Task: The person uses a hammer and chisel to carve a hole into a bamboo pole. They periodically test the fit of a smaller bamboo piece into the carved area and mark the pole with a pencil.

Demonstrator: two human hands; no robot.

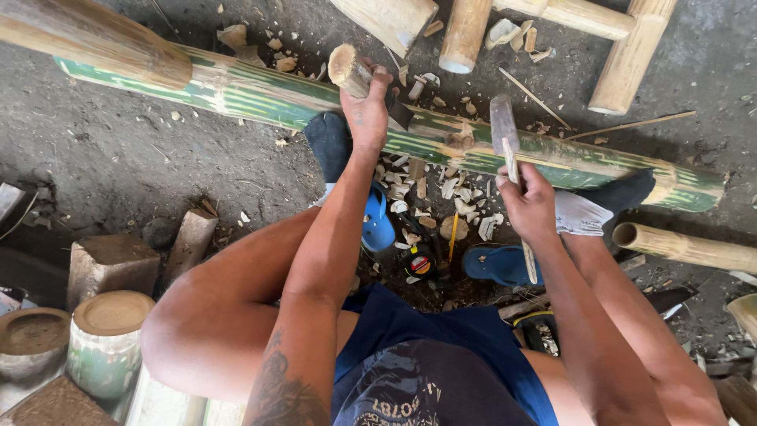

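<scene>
A long green-striped bamboo pole (260,95) lies across the dirt floor in front of me. My left hand (367,110) grips a short round wooden handle (347,69) with a dark blade (398,113) set against the pole. My right hand (530,207) holds a long flat stick-like tool (503,130), blurred at its upper end, just above the pole. Both my feet in dark socks (328,142) (627,192) rest against the pole. Pale wood chips (461,207) lie scattered below the pole between my hands.
Blue sandals (377,223) (495,264) and a small tape measure (419,264) lie between my legs. A pale bamboo frame (623,63) stands beyond the pole. A thinner bamboo pole (682,247) lies at right. Cut bamboo sections (106,339) and wooden blocks (110,264) sit at left.
</scene>
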